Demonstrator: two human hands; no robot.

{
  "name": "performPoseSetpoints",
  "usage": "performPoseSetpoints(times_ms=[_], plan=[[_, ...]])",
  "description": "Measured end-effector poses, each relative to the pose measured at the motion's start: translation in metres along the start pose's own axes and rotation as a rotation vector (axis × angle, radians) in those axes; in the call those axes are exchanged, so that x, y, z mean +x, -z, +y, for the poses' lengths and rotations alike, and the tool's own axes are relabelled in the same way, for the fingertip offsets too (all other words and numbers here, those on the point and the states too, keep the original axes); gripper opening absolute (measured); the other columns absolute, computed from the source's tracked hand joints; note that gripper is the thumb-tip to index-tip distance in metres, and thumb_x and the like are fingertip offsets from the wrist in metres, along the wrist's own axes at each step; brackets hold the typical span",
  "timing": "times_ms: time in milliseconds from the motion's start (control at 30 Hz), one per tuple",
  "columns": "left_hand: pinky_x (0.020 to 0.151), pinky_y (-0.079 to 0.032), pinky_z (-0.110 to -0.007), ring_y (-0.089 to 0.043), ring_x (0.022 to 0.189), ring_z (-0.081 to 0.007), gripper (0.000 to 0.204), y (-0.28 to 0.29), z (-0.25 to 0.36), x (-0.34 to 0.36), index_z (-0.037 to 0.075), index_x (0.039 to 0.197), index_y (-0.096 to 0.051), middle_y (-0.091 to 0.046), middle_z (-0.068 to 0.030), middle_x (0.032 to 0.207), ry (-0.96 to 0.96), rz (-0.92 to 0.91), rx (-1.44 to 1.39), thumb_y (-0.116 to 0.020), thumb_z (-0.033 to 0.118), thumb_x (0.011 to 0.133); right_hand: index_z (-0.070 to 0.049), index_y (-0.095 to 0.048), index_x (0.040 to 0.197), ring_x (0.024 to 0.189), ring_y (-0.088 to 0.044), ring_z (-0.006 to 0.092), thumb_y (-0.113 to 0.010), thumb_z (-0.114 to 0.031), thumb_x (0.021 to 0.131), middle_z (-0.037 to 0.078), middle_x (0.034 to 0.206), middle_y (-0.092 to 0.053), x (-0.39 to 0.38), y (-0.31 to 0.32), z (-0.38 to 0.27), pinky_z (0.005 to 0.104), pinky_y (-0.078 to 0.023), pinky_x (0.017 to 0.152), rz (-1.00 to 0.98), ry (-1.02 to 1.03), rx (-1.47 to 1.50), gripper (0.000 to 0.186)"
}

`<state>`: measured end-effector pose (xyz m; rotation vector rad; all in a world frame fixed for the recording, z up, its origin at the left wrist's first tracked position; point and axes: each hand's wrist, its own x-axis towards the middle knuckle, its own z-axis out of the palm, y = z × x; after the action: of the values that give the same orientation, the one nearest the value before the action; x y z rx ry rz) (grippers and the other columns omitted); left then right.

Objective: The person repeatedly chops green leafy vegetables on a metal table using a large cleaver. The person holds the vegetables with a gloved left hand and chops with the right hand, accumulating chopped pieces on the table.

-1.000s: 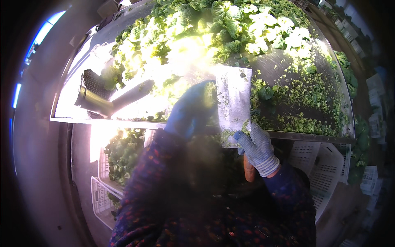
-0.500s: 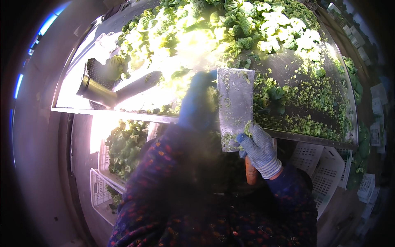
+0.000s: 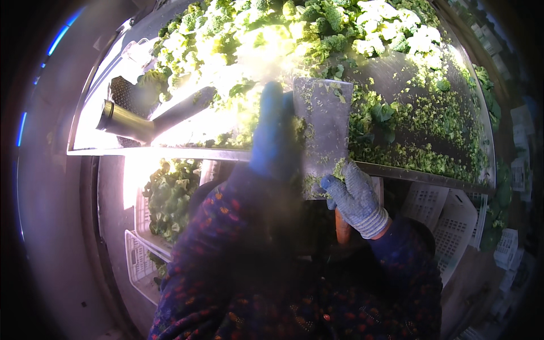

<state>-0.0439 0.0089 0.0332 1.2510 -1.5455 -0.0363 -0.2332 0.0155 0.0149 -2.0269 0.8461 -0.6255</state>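
Observation:
In my right hand (image 3: pixel 358 195), gloved in pale grey-blue knit, is the wooden handle (image 3: pixel 342 228) of a cleaver. Its wide metal blade (image 3: pixel 324 122) points away from me over the table's near edge, specked with green crumbs. Just left of the blade is my left hand (image 3: pixel 272 133) in a blue glove, pointing up and away. Haze and glare smear its fingers, so what they hold, if anything, cannot be made out. Beyond both hands lies a heap of broccoli florets (image 3: pixel 334 20). Broccoli crumbs and leaf scraps (image 3: pixel 382 116) cover the table to the blade's right.
The metal table (image 3: pixel 447 180) has a raised rim. On its left lie a metal cylinder (image 3: pixel 127 126) with a dark shaft and a perforated dark piece (image 3: pixel 122 93). White crates (image 3: pixel 141 258) with leaves (image 3: pixel 170 198) stand below left, and more white crates (image 3: pixel 453 232) below right.
My left hand's fingers have straightened from bending toward the blade to pointing away from me. The cleaver and my right hand have shifted slightly up and left in the view.

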Motion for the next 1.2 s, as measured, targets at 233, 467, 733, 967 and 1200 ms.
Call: performPoseSetpoints(times_ms=[233,467,733,967,1200], plan=[[0.098,-0.036,-0.04,-0.046,0.113,-0.0361,0.069,-0.002,0.001,-0.002,-0.011,0.128,-0.033,-0.043,-0.0264,0.124,0.002,0.002,-0.032,-0.062,0.009,0.069,0.004,-0.051,0.109,0.057,-0.058,0.0101,-0.06,-0.012,0.087,0.007,0.078,-0.063,0.011,0.006,-0.014,0.0238,-0.047,0.049,0.027,-0.064,0.394,0.028],[0.101,-0.033,-0.042,-0.042,0.118,-0.0369,0.08,0.004,0.009,0.003,-0.013,0.131,-0.029,-0.039,-0.0278,0.129,0.062,0.023,-0.092,-0.066,0.015,0.066,0.001,-0.052,0.113,0.056,-0.055,0.0091,-0.063,-0.018,0.086,0.006,0.078,-0.062,0.014,0.013,-0.016,0.0236,-0.046,0.048,0.055,0.203,0.01,0.034],[0.084,-0.048,-0.041,-0.055,0.101,-0.03,0.063,0.022,0.013,0.028,-0.002,0.127,-0.041,-0.055,-0.0204,0.117,1.017,0.033,-1.249,-0.047,0.048,0.089,0.001,-0.055,0.118,0.055,-0.054,0.009,-0.067,-0.023,0.083,0.004,0.077,-0.063,0.006,0.058,-0.015,0.0231,-0.044,0.047,-0.445,-0.346,0.656,0.045],[0.058,-0.052,-0.028,-0.055,0.074,-0.0189,0.043,0.031,-0.002,0.031,0.001,0.113,-0.052,-0.05,-0.0124,0.114,0.993,0.058,-1.185,-0.056,0.035,0.087,0.0,-0.056,0.117,0.056,-0.053,0.0093,-0.065,-0.019,0.085,0.005,0.077,-0.063,0.001,0.066,-0.017,0.0232,-0.045,0.052,-0.176,-0.219,0.41,0.038],[0.065,-0.052,-0.026,-0.053,0.075,-0.0146,0.039,0.027,0.009,0.031,0.005,0.112,-0.053,-0.05,-0.0079,0.1,1.103,0.08,-1.205,-0.06,0.033,0.085,-0.001,-0.058,0.114,0.053,-0.051,0.0085,-0.061,-0.018,0.087,0.004,0.073,-0.062,0.001,0.05,-0.028,0.024,-0.042,0.048,0.055,-0.211,0.446,0.031]])
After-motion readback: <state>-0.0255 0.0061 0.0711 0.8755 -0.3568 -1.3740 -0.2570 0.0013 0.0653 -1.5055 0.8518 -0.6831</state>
